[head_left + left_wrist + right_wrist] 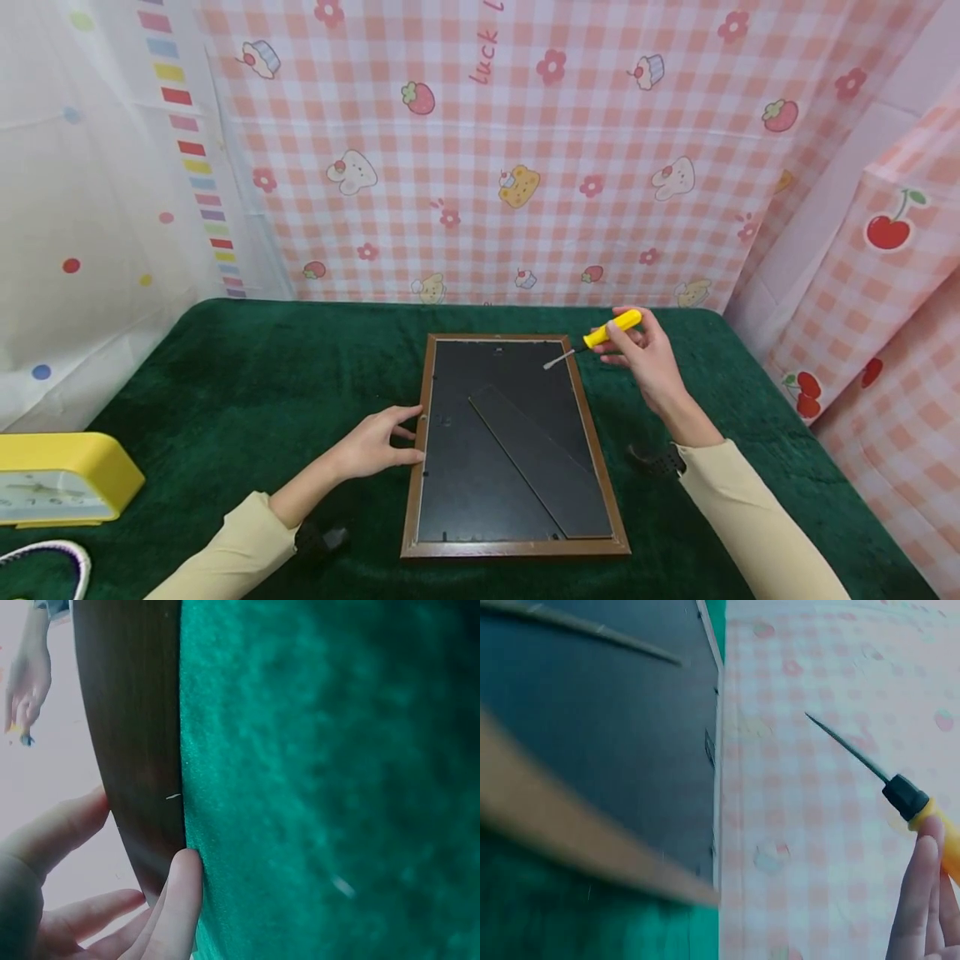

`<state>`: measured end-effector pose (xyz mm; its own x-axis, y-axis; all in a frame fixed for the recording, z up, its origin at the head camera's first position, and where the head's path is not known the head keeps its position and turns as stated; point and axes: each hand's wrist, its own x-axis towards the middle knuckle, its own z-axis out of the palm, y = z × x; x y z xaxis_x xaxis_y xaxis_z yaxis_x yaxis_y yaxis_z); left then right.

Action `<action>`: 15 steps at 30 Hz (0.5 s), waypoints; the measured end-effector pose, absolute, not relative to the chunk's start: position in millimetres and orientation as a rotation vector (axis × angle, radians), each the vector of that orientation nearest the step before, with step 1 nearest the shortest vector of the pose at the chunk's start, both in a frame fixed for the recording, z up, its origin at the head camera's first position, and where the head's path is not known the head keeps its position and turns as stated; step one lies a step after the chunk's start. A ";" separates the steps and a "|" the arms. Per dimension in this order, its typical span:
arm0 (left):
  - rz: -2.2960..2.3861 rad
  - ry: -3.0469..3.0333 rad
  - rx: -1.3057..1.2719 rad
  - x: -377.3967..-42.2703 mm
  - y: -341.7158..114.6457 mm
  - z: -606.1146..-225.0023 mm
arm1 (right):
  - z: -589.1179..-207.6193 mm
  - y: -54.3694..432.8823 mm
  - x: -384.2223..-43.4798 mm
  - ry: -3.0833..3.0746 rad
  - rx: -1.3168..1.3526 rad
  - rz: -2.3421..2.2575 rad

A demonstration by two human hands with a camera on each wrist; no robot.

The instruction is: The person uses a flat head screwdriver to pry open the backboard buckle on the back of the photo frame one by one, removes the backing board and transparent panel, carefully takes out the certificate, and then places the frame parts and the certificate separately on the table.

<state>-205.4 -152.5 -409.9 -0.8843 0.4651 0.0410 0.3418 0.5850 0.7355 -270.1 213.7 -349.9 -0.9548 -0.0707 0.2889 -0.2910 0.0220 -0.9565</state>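
A picture frame (517,450) lies back side up, its brown rim surrounding a black backing board with a slanted stand flap (555,471). Small dark tabs line the inner edge of the rim. My left hand (378,442) grips the frame's left side, and in the left wrist view the fingers (180,892) wrap the brown edge. In my right hand (648,358) is a flat-tipped screwdriver with a yellow handle (613,329), pinched between thumb and fingers. Its tip overlaps the frame's upper right part in the head view; the right wrist view shows the dark shaft (847,746).
Dark green cloth (300,358) covers the table. A yellow clock (112,471) stands at the left edge, with a white and purple curved band (78,554) in front of it. Checked pink curtain (487,233) hangs behind the table and along its right side.
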 end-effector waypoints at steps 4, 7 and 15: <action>1.178 2.654 0.689 -205.5 -153.0 -409.8 | -356.5 182.3 -285.3 -2.186 0.359 2.010; 1.180 2.655 0.698 -206.1 -153.2 -409.9 | -364.2 158.8 -291.3 -2.219 0.338 2.009; 1.178 2.658 0.701 -206.6 -153.4 -410.9 | -384.1 107.1 -291.9 -2.174 0.143 2.177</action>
<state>-206.6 -153.4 -410.9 -0.8794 0.4734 0.0496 0.3548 0.5824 0.7314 -291.9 107.1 -384.1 -0.9938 -0.0222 0.1091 -0.1091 -0.0023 -0.9940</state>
